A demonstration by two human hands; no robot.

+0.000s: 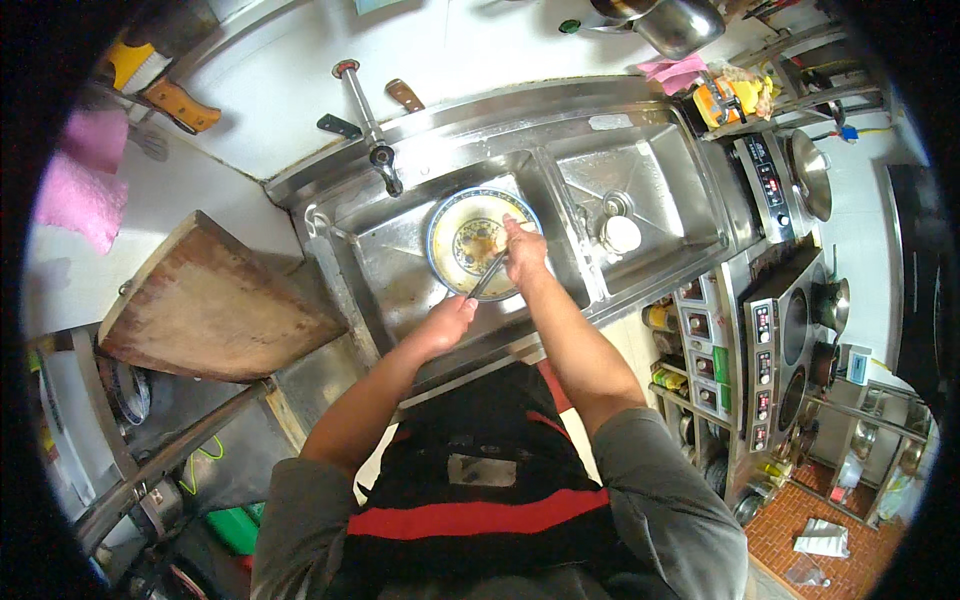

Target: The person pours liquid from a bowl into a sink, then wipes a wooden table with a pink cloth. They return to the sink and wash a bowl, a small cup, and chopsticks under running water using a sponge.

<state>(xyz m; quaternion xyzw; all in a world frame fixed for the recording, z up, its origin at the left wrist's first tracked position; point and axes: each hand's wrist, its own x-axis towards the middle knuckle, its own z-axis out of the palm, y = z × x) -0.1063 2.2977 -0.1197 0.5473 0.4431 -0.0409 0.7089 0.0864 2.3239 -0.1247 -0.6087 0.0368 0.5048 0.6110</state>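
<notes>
A large patterned bowl with a blue rim and a floral middle sits in the left basin of the steel sink. Above its near side, my left hand grips one end of a dark slender utensil, perhaps chopsticks. My right hand closes around the utensil's other end, over the bowl's right part. Something small and pale shows at the right fingers; what it is cannot be made out. Brownish wet traces mark the bowl's inside.
A faucet juts over the left basin. In the right basin, a round white item lies near the drain. A thick wooden cutting board leans at left. Induction cookers stand at right.
</notes>
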